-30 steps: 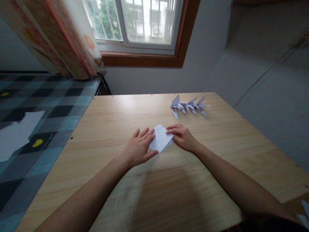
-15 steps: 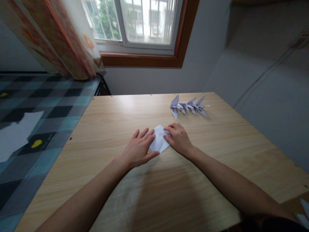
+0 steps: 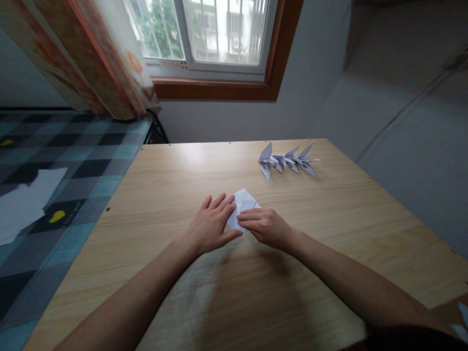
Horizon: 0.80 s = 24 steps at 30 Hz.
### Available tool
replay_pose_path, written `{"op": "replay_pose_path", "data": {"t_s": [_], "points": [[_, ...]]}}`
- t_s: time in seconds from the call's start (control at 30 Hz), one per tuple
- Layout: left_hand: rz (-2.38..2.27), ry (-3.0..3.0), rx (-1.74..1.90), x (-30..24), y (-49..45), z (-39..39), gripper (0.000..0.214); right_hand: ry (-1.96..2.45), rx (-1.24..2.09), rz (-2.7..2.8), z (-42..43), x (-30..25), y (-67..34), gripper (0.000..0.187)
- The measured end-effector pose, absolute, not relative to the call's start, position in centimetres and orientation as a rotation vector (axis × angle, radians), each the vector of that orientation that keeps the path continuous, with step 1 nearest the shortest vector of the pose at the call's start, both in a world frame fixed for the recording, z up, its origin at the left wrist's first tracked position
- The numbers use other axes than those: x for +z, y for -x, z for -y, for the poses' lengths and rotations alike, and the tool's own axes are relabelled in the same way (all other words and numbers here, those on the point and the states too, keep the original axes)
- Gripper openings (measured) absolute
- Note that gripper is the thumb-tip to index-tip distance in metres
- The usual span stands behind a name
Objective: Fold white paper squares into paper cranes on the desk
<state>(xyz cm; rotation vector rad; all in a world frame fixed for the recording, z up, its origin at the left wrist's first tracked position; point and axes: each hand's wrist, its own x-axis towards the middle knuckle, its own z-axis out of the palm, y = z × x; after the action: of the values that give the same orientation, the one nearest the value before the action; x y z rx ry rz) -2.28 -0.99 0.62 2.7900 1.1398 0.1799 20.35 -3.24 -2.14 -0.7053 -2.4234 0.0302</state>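
1. A folded white sheet of paper (image 3: 244, 196) lies flat on the wooden table (image 3: 164, 180), between its left and right edges and well in from the far edge, one paper corner pointing toward that far edge.
2. The left hand (image 3: 212, 223) rests palm down with fingers spread, its fingertips covering the paper's left side and its thumb by the near corner; it presses the paper and grasps nothing.
3. The right hand (image 3: 266, 226) has its fingers straight and together, laid across the paper's right side; whether it pinches a layer I cannot tell.
4. A row of pointed white origami pieces (image 3: 266, 152) lies near the table's far edge, toward the far right corner, apart from both hands.
5. Beyond the table's left edge, white paper sheets (image 3: 22, 204) lie on a checked cloth (image 3: 100, 163).
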Motion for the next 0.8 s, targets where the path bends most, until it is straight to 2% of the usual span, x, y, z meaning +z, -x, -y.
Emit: {"op": "replay_pose_path", "data": {"t_s": [0.13,0.37,0.57,0.67,0.77,0.8], "points": [[-1.134,-2.780,0.173,0.8,2.2,1.0,0.068,0.841,0.050,2.401,2.4,-2.4,-21.4,0.025],[-1.122,-2.778,0.196,0.7,2.3,1.0,0.068,1.103,0.117,2.350,1.1,-2.4,-22.7,0.035],[-1.131,-2.774,0.172,0.6,2.3,0.9,0.072,1.087,0.199,2.255,1.5,-1.8,-22.6,0.030],[-1.141,-2.764,0.163,0.7,2.3,0.9,0.073,1.086,0.320,2.122,1.8,-1.2,-22.7,0.037],[-1.139,-2.755,0.186,0.7,2.2,0.9,0.069,1.040,0.338,2.122,1.9,-1.0,-22.7,0.024],[-1.140,-2.751,0.187,0.7,2.2,0.9,0.069,1.022,0.308,2.163,1.9,-1.0,-22.7,0.026]]}}
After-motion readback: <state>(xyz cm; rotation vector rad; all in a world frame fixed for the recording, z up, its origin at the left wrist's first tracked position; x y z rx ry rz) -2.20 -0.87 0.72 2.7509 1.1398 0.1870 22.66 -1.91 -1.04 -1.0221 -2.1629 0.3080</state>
